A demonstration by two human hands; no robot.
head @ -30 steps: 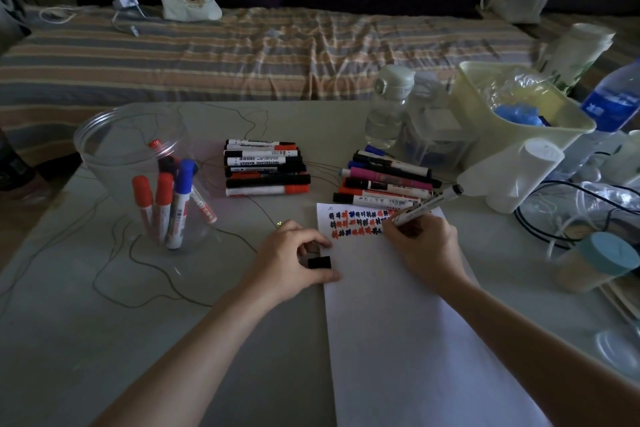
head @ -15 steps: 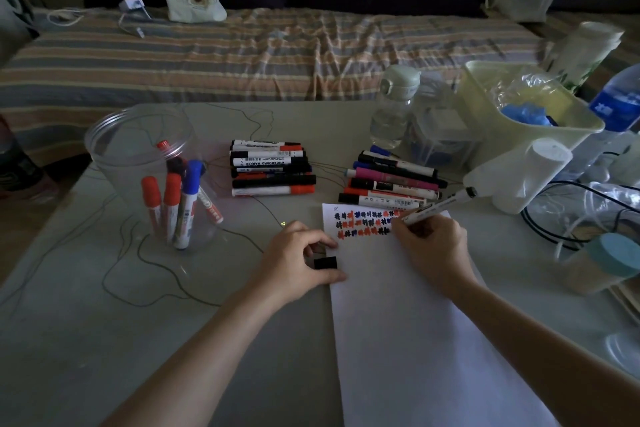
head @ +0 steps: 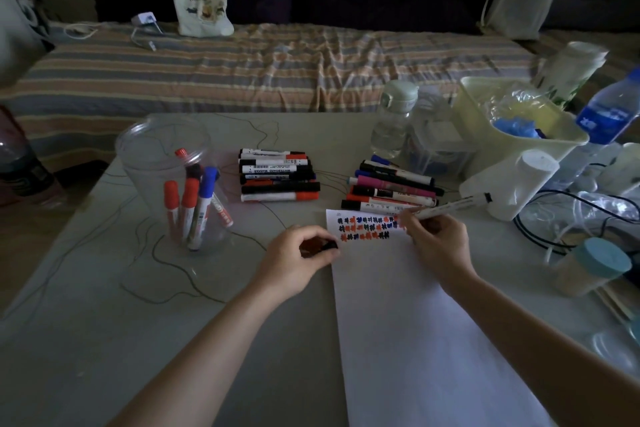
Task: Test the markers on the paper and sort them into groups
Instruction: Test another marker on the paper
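Your right hand (head: pixel 437 246) pinches a white-barrelled marker (head: pixel 450 207), its tip at the scribbles atop the paper (head: pixel 415 322). Your left hand (head: pixel 294 260) curls round a black cap (head: pixel 325 246), beside the paper's left edge.

Bare table (head: pixel 104 340) front-left, marker cup (head: pixel 173 184) left, clutter bin (head: pixel 512 135) crowding right

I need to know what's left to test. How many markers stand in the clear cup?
5, maybe more hidden. In the clear cup: two red-capped markers in front, a blue-capped one, a dark-capped one behind, and a red-tipped one leaning at the back.
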